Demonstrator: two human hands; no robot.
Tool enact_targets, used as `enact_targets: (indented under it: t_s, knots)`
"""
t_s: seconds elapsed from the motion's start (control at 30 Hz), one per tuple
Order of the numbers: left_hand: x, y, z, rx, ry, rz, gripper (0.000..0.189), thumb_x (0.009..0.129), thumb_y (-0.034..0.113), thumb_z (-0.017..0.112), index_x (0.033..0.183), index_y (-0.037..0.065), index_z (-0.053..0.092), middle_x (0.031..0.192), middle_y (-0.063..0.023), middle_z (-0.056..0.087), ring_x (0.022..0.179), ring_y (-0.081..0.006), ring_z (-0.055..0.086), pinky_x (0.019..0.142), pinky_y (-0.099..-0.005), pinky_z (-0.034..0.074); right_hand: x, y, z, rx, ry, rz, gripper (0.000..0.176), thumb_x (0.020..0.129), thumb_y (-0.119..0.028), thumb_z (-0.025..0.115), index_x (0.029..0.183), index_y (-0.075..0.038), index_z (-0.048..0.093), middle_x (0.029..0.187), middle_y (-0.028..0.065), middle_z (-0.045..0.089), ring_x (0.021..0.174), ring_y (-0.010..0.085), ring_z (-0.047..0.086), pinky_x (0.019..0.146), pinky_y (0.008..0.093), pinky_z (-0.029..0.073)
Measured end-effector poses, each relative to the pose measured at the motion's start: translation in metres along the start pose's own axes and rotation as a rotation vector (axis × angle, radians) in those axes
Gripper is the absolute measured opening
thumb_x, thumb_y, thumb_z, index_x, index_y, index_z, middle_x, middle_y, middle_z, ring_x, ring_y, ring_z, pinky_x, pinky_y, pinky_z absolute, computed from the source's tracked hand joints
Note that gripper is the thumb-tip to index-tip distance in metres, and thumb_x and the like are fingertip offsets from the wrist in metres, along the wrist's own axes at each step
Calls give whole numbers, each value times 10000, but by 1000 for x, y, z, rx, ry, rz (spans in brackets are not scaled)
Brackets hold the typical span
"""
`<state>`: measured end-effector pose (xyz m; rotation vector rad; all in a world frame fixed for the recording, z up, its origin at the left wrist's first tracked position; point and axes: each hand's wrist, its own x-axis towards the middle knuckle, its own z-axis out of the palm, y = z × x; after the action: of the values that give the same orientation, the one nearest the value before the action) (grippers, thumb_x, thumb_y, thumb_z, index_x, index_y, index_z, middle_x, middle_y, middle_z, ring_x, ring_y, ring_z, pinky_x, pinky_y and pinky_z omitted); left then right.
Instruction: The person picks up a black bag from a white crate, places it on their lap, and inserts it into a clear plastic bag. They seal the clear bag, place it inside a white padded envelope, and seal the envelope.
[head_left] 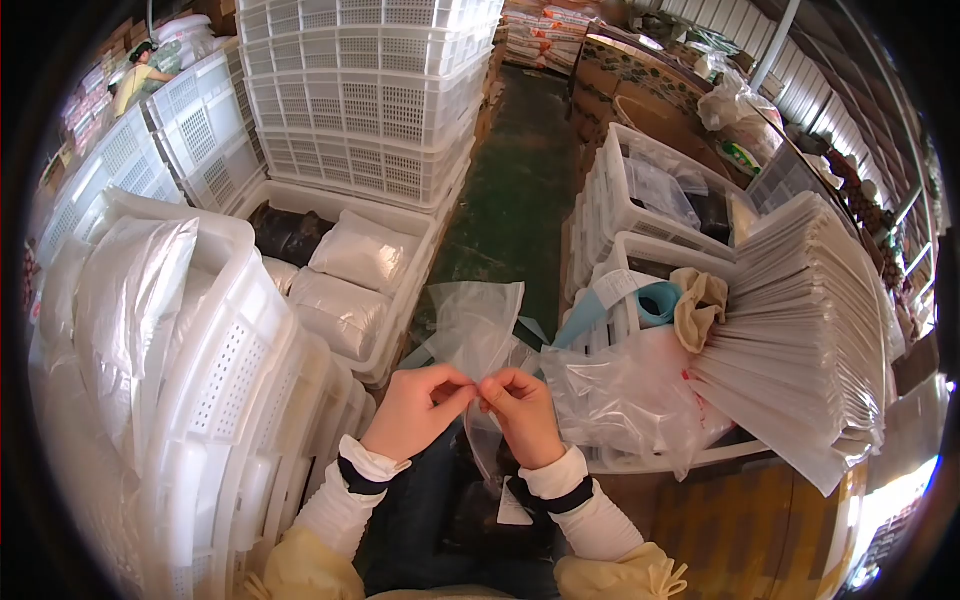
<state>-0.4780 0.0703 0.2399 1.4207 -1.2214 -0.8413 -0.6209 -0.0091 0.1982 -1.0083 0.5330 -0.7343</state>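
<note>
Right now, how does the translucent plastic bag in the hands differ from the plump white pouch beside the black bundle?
The translucent plastic bag is see-through; the plump white pouch looks opaque. The bag looks thin and slack; the pouch bulges. The left hand and right hand pinch the bag; the pouch lies in a rectangular white plastic crate. Both are pale and shiny.

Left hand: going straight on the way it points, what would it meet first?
Likely the clear plastic bag pinched there, then the right hand beside it; exact depth between them is unclear.
</note>
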Motion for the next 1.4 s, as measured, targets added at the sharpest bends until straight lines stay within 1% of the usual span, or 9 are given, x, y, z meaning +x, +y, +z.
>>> enact_targets:
  t_s: [0.23,0.33,0.43,0.53,0.83,1.03,1.13,1.23,1.4]
  knots:
    - [12,-22,4,-22,16,-3,124,808,57,628,843,-31,548,760,-67,608,682,-94,583,615,-229,458,1,-10,11,-107,98,-19,142,848,-155,636,774,-43,589,715,7,590,692,76,540,663,204,417]
    - [11,-15,8,16,-19,98,158,784,65,650,853,-23,539,769,-76,602,667,-111,582,614,-241,460,3,-2,8,-157,139,-122,116,841,-132,641,799,-34,596,729,14,598,701,85,553,665,202,426]
    - [7,-1,8,206,2,135,171,765,76,669,839,-22,549,754,-93,606,670,-140,605,616,-254,471,2,-10,9,-264,121,-37,105,822,-114,661,800,-25,610,753,15,587,700,87,543,660,206,418]
    - [8,-11,5,260,2,137,179,761,89,676,850,-34,580,765,-110,621,690,-161,627,632,-264,485,5,-4,2,-383,56,-191,94,799,-92,679,787,-18,621,776,14,569,701,82,528,651,207,409]
    - [3,-10,3,122,7,79,162,787,61,625,896,-59,617,819,-135,648,725,-214,646,634,-283,496,4,-1,3,-267,83,-125,70,809,-69,648,792,-6,624,781,22,593,706,78,547,663,212,425]
    - [5,-23,12,492,166,385,83,769,31,599,826,-30,599,764,-154,606,682,-319,598,596,-354,474,2,-1,8,-328,119,-128,79,831,-76,611,806,-3,599,750,23,612,705,85,561,665,212,437]
    - [8,-24,16,577,227,465,66,749,22,601,784,-19,564,724,-149,578,655,-353,562,589,-381,462,3,1,11,-435,165,-153,70,828,-47,606,824,23,601,745,72,637,663,120,597,646,241,482]
    - [12,-27,19,500,254,448,54,736,27,583,728,5,534,724,-142,558,674,-324,551,603,-388,449,8,2,9,-646,236,-158,99,820,-64,602,770,15,571,681,63,615,625,108,583,597,236,475]
    - [29,-33,-15,507,519,232,63,729,33,589,749,16,532,723,-135,560,680,-329,553,606,-399,444,3,0,-12,-682,338,-116,139,777,-115,584,769,16,539,619,77,558,552,127,509,521,269,407]
